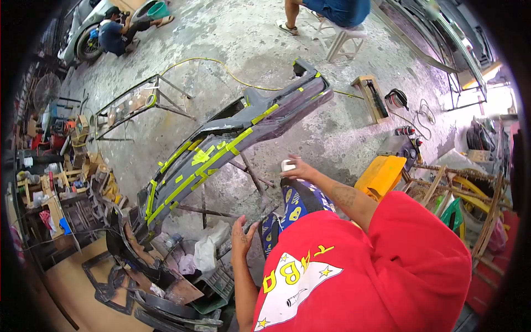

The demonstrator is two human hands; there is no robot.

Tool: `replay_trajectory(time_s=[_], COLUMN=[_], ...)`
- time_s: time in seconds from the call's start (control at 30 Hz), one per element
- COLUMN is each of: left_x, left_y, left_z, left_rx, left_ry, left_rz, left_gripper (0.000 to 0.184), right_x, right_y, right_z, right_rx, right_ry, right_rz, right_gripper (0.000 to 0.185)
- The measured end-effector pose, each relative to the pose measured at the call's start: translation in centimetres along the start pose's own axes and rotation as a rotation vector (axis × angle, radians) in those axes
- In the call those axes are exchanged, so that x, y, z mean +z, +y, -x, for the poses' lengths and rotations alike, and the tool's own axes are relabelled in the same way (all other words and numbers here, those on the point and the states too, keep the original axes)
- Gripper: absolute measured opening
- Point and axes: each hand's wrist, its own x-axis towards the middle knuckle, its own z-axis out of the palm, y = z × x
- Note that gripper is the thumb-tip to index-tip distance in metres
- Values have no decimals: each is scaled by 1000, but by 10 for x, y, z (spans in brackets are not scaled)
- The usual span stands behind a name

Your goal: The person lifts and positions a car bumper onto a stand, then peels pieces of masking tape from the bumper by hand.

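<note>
Mid-frame, the right hand grips a white object; the left hand, lower, is empty, fingers parted. An elbow knock could tip the taped bumper.

Right arm extended forward, dark tattoo on forearm. Right grip partly curled, palm-down. Left forearm runs forward, lower in view; left grip empty, relaxed, fingers loosely extended, thumb spread apart.
</note>
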Motion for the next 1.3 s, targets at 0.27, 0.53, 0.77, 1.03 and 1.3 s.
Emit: replay_trajectory(time_s=[0.27, 0.53, 0.77, 1.03, 1.3], left_x=[-30, -21, 1, 79, 134], left_y=[-30, -53, -72, -133, -65], left_z=[75, 150, 163, 174, 210], left_rx=[188, 234, 272, 77, -212], left_ry=[37, -18, -49, -101, -249], left_rz=[67, 189, 110, -18, 4], left_gripper=[49, 33, 25, 27, 31], right_x=[-57, -8, -47, -114, -226], right_y=[124, 194, 240, 225, 267], right_z=[148, 236, 237, 268, 307], right_rx=[120, 191, 116, 71, 190], right_ry=[408, 496, 566, 507, 430], right_rz=[-14, -101, 53, 179, 144], right_gripper=[112, 110, 105, 92, 69])
